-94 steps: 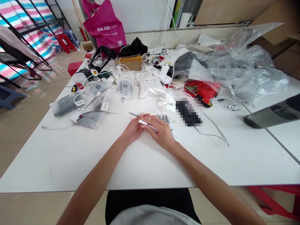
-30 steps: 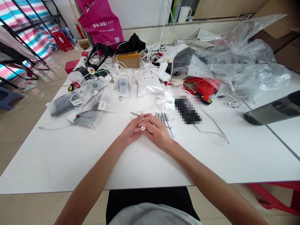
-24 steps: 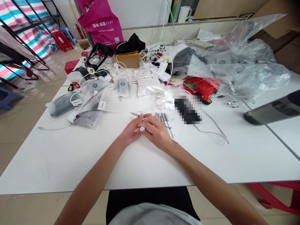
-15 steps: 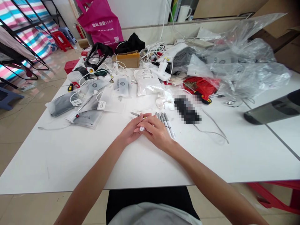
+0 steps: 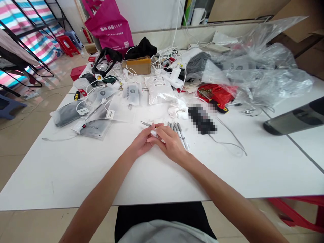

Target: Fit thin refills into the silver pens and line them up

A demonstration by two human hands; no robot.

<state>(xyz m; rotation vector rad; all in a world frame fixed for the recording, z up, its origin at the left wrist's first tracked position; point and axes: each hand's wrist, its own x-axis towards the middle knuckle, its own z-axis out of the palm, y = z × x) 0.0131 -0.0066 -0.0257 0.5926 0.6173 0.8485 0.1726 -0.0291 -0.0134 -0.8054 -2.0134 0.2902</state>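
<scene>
My left hand [image 5: 140,141] and my right hand [image 5: 170,141] meet over the table, fingers curled together. Between them is a small white piece [image 5: 154,133], blurred and mostly covered by fingers, so its full shape is hidden. Both hands are closed on it. Just beyond the left fingertips a slim grey pen-like piece [image 5: 145,124] sticks out to the left; whether it lies on the table or touches the fingers I cannot tell. Several grey-and-white pens [image 5: 182,136] lie side by side against the right hand's outer edge, partly hidden by it.
Crumpled white tissue [image 5: 178,108] and a pixelated black item [image 5: 202,118] with a cable lie beyond the pens. Plastic-bagged items [image 5: 68,113] lie left. A dark bottle [image 5: 295,118] lies right. Cables, a carton [image 5: 138,65] and clear plastic bags [image 5: 273,79] crowd the back.
The white piece has turned in my fingers: its round end faced me before, and now a blurred white side shows. My right fingers have shifted slightly; both arms stay put.
</scene>
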